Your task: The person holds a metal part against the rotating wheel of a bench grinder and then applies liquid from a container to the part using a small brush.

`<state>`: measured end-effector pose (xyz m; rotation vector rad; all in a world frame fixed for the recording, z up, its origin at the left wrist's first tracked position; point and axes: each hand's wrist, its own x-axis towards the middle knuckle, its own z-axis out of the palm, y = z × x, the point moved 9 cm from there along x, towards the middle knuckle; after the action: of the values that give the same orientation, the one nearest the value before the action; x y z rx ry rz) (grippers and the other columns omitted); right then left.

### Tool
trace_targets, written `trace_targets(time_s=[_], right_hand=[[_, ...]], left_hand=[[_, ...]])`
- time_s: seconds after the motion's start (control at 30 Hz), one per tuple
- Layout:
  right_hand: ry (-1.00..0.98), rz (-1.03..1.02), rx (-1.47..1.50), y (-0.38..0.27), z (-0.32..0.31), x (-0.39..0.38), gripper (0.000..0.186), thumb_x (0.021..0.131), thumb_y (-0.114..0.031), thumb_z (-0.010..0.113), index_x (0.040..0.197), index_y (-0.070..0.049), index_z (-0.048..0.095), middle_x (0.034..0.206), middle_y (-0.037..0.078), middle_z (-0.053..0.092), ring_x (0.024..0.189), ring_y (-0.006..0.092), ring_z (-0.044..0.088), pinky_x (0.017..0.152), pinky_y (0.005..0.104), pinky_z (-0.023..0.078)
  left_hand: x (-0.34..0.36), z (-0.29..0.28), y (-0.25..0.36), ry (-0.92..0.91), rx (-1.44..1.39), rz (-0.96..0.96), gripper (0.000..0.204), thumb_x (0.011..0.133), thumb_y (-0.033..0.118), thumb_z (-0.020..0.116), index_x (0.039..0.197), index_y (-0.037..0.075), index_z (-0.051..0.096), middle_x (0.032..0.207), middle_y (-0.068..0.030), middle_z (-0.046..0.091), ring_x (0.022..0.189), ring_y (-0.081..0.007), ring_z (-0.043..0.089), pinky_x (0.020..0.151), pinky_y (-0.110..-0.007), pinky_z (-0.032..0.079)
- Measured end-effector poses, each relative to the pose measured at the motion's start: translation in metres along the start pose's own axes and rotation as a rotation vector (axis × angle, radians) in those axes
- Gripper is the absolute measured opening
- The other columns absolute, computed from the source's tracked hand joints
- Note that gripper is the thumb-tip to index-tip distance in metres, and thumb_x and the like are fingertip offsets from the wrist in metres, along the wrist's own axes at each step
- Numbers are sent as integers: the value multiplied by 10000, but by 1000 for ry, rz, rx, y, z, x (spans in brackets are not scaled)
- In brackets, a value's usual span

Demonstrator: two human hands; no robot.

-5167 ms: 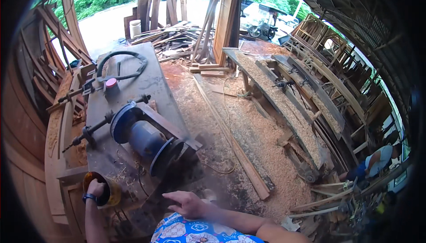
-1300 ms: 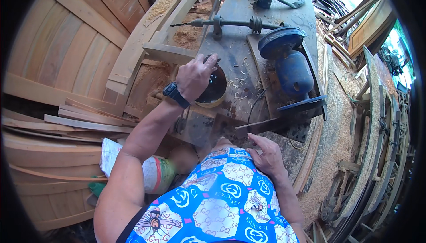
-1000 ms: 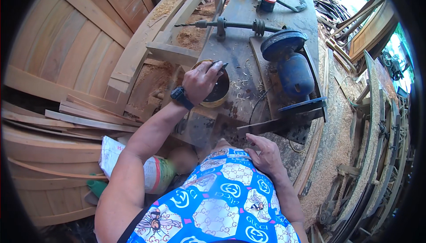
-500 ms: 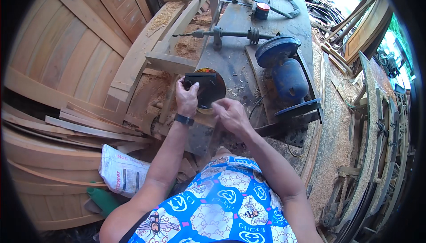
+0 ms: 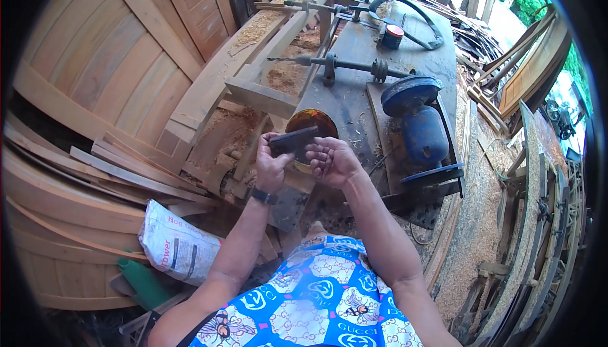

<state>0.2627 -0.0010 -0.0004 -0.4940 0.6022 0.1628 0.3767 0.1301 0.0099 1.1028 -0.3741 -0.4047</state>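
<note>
My left hand, a dark band on its wrist, is closed on one end of a dark flat rectangular piece and holds it tilted, right end higher. Its exact kind cannot be made out. Just right of the piece is my right hand, palm turned up, fingers loosely curled and a little apart, nothing visible in them. Behind the piece, a round dark disc with a yellowish rim shows at the bench's near left edge; my hands hide its lower part.
A blue motor with a round plate stands right on the metal bench top. Across it lies a shaft with a drill bit. Farther back are a small red-topped can and a belt loop. Wooden panels lean at left.
The dark piece has tilted, its right end rising and its face turning away. My right hand has rolled palm up and moved closer to it, its fingers loosening. The view has shifted slightly.
</note>
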Motion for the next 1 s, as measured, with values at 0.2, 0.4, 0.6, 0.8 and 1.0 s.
trace_targets(time_s=[0.2,0.4,0.6,0.8,1.0], right_hand=[[13,-20,111,2,-16,11,236,992,-295,699,1022,-63,731,818,27,743,654,148,678,599,292,536],[125,-123,-39,0,-22,9,181,994,-240,652,966,-68,701,805,53,708,595,146,634,537,304,522],[-6,-113,-206,8,-13,4,257,967,-233,693,1075,-2,723,878,95,736,694,188,718,651,312,602],[-151,-123,-229,12,4,3,173,1057,-160,641,1047,-12,729,873,72,712,740,160,700,599,300,553],[-69,-349,-414,-4,0,-1,153,1025,-137,681,990,-12,762,880,50,725,727,128,672,602,287,541]], left_hand=[[8,17,12,-216,15,40,615,819,-177,698,1345,82,511,1301,-82,636,1192,-200,664,1056,-357,571],[4,32,6,-355,228,-356,609,887,-52,773,1473,-21,613,1286,-89,727,1111,-152,704,927,-302,597],[2,60,38,-595,594,-141,457,930,-88,611,1377,-47,694,1208,-78,790,1118,-145,721,999,-319,567],[-5,84,77,-686,822,93,403,920,-109,586,1304,-73,703,1193,-213,792,1106,-282,777,983,-374,589],[-7,91,82,-752,1092,524,397,953,-67,621,1346,-73,672,1165,-225,780,1105,-297,772,941,-387,585]])
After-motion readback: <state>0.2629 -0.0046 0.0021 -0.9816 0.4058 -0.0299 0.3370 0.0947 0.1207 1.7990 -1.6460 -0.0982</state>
